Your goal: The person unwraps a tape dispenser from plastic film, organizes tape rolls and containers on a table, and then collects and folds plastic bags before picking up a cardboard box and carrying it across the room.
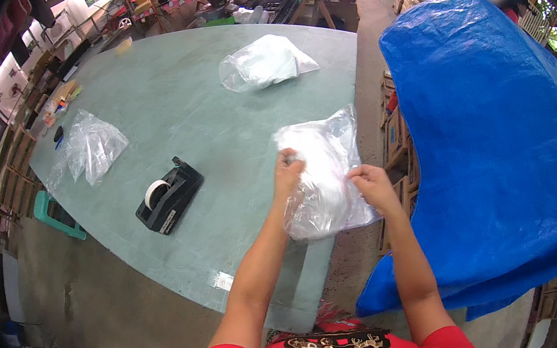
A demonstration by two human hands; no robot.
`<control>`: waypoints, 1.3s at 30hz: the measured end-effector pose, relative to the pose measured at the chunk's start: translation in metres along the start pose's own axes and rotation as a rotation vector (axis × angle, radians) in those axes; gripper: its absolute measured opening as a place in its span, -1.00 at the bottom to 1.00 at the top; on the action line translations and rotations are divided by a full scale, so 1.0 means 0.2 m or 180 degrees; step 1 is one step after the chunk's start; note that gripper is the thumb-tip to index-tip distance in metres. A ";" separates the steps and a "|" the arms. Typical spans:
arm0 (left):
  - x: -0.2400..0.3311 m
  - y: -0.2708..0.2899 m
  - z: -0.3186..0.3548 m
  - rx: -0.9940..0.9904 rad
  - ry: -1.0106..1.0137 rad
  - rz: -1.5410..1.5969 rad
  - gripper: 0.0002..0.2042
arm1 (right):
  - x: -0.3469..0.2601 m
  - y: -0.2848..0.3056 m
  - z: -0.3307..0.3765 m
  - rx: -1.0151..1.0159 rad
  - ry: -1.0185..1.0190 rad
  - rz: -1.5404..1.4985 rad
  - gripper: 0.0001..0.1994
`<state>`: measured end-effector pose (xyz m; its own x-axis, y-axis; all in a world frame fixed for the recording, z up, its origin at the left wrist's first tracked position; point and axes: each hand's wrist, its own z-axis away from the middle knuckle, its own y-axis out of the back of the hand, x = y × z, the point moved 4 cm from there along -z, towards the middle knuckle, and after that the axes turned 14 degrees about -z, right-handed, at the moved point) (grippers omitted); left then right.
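Observation:
A clear plastic bag (322, 161) with something white inside lies near the right edge of the green table (219, 139). My left hand (287, 171) pinches the bag's left side. On its right side my right hand (372, 185) has thumb and fingers pressed together on the thin film. The bag's near end looks puffed and crumpled. Left of my hands stands a black tape dispenser (170, 195) with a white roll of tape (156, 193). Farther back sits another clear bag (267, 63) with white contents.
Crumpled clear plastic (96, 146) lies on the table's left part. A large blue tarp (491, 148) covers a pile close by on the right, beside wooden pallets (395, 135). A green stool (58, 216) stands below the left edge. Another person (513, 2) is at the far right.

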<state>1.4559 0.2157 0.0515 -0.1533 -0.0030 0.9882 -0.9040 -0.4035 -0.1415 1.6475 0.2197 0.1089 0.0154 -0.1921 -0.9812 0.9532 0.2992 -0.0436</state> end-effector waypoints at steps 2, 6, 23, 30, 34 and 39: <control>0.00 -0.03 -0.01 0.0518 -0.0315 0.0358 -0.79 | -0.02 0.10 0.01 0.0176 0.0238 -0.0121 -0.90; -0.17 -0.25 0.10 -0.0208 -0.1056 -0.3553 -0.87 | 0.02 0.19 -0.04 0.0462 0.1126 0.0448 -0.89; 0.38 -0.18 0.71 -0.1745 0.0039 -0.1413 -0.81 | 0.11 -0.13 0.34 0.0835 0.1227 0.1704 -0.42; 0.15 0.84 1.22 -0.1132 -0.1985 -0.4652 -0.54 | -0.14 0.08 0.92 0.2386 0.1412 -0.0004 -0.50; -0.09 1.36 1.26 -0.1374 -0.2443 -0.4829 -0.42 | -0.18 -0.20 1.14 0.2173 0.1027 -0.0892 -0.50; 0.03 1.59 1.31 -0.1944 -0.2174 -0.4689 -0.58 | -0.24 -0.62 1.26 0.1680 0.0788 -0.2397 -0.39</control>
<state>1.2719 -0.1528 0.0270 0.9084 -0.4005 0.1203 -0.1518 -0.0479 0.9872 1.6048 -0.0444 0.2092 -0.6651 0.0594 -0.7444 0.7008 -0.2948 -0.6496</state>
